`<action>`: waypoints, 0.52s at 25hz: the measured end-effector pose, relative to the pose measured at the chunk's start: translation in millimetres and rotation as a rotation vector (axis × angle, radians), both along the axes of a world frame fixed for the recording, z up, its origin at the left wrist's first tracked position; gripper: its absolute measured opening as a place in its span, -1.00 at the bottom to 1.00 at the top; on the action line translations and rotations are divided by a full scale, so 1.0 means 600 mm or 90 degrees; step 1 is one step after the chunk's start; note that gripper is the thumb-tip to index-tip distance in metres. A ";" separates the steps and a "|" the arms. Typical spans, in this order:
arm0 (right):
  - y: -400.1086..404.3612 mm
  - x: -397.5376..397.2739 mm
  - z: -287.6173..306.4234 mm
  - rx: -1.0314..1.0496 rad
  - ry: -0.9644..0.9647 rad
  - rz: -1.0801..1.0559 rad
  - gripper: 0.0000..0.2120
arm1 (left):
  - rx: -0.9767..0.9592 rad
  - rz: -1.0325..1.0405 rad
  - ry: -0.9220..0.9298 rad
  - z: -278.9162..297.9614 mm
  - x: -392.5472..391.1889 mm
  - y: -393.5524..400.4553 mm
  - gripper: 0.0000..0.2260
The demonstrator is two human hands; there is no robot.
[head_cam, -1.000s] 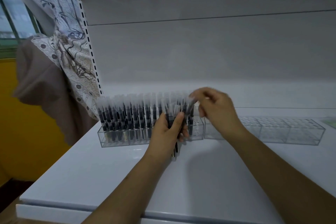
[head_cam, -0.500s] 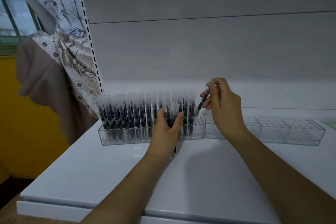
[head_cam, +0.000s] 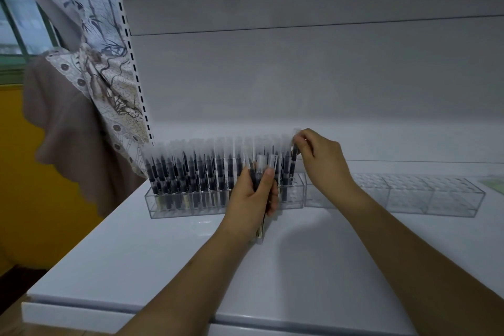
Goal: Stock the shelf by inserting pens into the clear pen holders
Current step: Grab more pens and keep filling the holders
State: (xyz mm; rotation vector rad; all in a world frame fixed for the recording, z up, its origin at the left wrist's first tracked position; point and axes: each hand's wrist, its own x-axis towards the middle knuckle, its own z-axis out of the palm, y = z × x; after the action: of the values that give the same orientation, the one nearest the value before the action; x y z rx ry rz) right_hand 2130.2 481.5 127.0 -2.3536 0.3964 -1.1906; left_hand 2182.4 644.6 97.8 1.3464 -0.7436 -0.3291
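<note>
A clear pen holder (head_cam: 174,209) stands on the white shelf (head_cam: 163,259), filled with several upright dark pens with frosted caps (head_cam: 191,166). My left hand (head_cam: 252,199) grips a small bunch of the same pens (head_cam: 263,169) in front of the holder's right part. My right hand (head_cam: 320,157) pinches one pen (head_cam: 294,148) by its cap, upright over the holder's right end. To the right lie empty clear holders (head_cam: 425,199).
A patterned cloth (head_cam: 103,68) and a brown cloth (head_cam: 62,128) hang at the left beside the slotted shelf upright (head_cam: 136,73). The shelf's back panel (head_cam: 300,76) rises behind the holders. Something green (head_cam: 493,181) lies at the far right edge.
My right hand drew one pen from the bunch, lifted it up and right, then turned it upright and lowered it over the holder's right end. My left hand stayed put with the bunch.
</note>
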 end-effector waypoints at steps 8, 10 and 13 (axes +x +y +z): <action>0.018 -0.021 0.012 0.000 -0.043 -0.076 -0.66 | -0.032 -0.006 -0.007 0.005 -0.007 0.002 -0.81; 0.038 -0.041 0.026 0.060 -0.060 0.005 -0.63 | -0.058 -0.013 0.011 0.008 -0.011 0.004 -0.79; 0.068 -0.038 0.022 0.146 0.063 0.142 -0.76 | -0.072 -0.020 0.008 0.008 -0.012 0.003 -0.78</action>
State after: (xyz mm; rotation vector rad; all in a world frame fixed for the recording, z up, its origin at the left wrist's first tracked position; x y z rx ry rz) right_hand 2107.1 522.6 140.2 -2.1966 0.2771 -0.8791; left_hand 2175.1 646.6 102.8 1.2260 -0.7628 -0.3155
